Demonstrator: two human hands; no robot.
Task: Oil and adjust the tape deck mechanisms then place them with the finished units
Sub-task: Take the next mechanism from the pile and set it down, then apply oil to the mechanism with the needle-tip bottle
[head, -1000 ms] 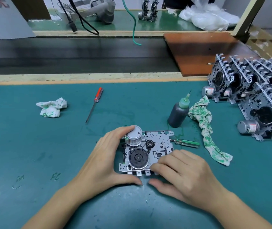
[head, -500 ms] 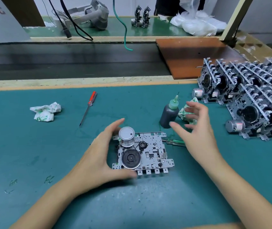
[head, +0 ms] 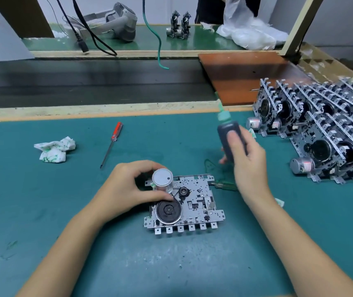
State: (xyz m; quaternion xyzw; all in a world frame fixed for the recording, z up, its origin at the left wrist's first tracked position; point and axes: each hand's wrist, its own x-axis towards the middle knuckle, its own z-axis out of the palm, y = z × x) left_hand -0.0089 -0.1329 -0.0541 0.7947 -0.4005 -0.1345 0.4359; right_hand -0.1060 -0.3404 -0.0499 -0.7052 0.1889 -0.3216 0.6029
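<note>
A silver tape deck mechanism [head: 195, 202] lies flat on the teal mat, with a black flywheel at its front left and a round motor can at its back left. My left hand [head: 128, 187] curls round the motor can from the left, thumb lying by the flywheel's top. My right hand [head: 246, 161] grips the dark oil bottle [head: 227, 130] with its green nozzle, lifted above the mat and tilted, behind and right of the mechanism. Rows of finished units [head: 325, 133] stand on edge at the right.
A red-handled screwdriver [head: 112, 142] and a crumpled rag [head: 53, 148] lie at the left. A green-handled screwdriver [head: 225, 185] lies right of the mechanism, partly behind my right hand. A brown board [head: 242, 76] and a dark conveyor belt [head: 85, 82] run behind the mat.
My right hand left the mechanism, reached to the oil bottle, took hold of it and lifted it off the mat. My left hand closed round the motor can.
</note>
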